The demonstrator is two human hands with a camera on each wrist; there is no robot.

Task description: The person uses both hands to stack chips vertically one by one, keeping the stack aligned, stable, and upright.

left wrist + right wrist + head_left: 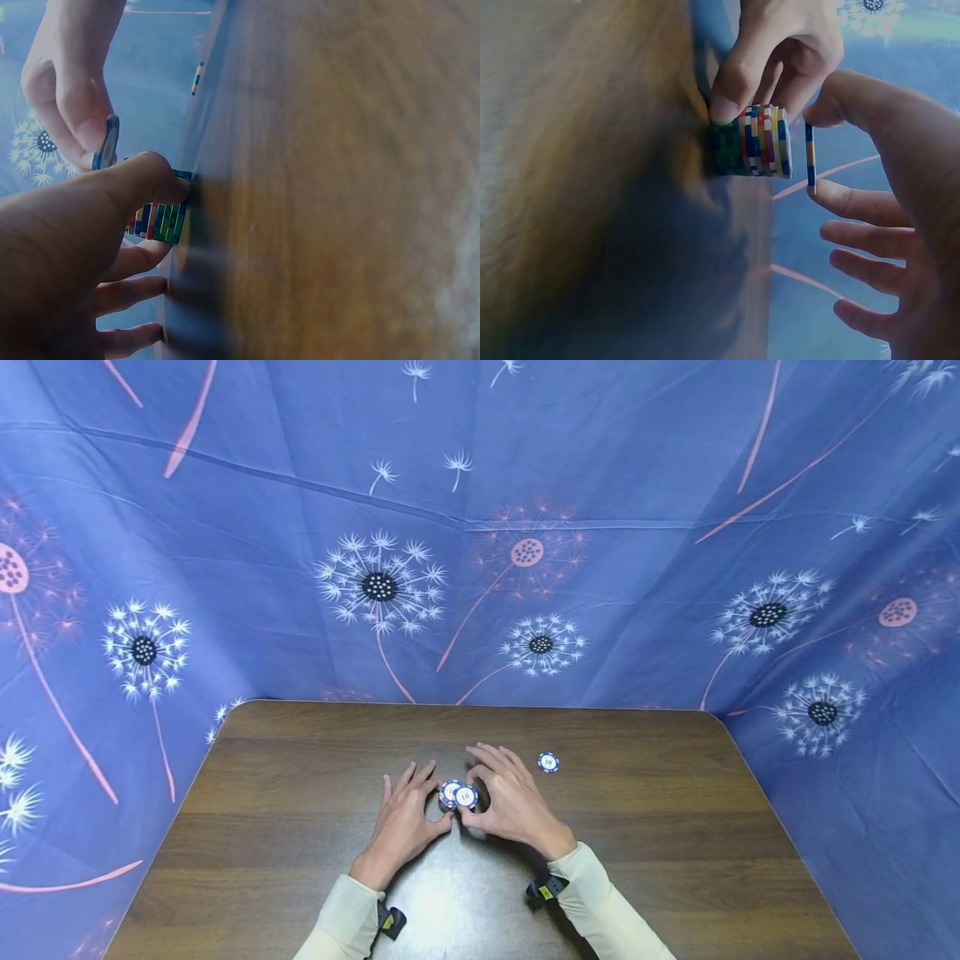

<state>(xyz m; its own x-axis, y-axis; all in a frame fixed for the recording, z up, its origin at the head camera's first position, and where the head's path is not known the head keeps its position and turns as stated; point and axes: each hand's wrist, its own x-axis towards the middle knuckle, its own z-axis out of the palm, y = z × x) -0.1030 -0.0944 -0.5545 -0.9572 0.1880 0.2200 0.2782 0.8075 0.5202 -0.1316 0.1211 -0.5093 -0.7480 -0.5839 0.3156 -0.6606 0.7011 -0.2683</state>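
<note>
A stack of poker chips [447,792] [761,142] stands on the table, with green ones at the bottom and mixed blue, red and yellow edges above. My left hand [405,818] grips the lower part of this stack between thumb and index finger, its other fingers spread. Just over the stack, my right hand [513,797] pinches a single blue-and-white poker chip [466,797] [811,159] marked 10 by its edges. A narrow gap shows between this chip and the stack's top in the right wrist view. The held chip sits slightly right of the stack from above.
Another blue-and-white chip [548,762] lies flat on the wooden table [637,827], beyond the right hand. Blue cloth [637,485] with dandelion prints hangs behind the table and along both sides. Dark straps with small devices are on both wrists.
</note>
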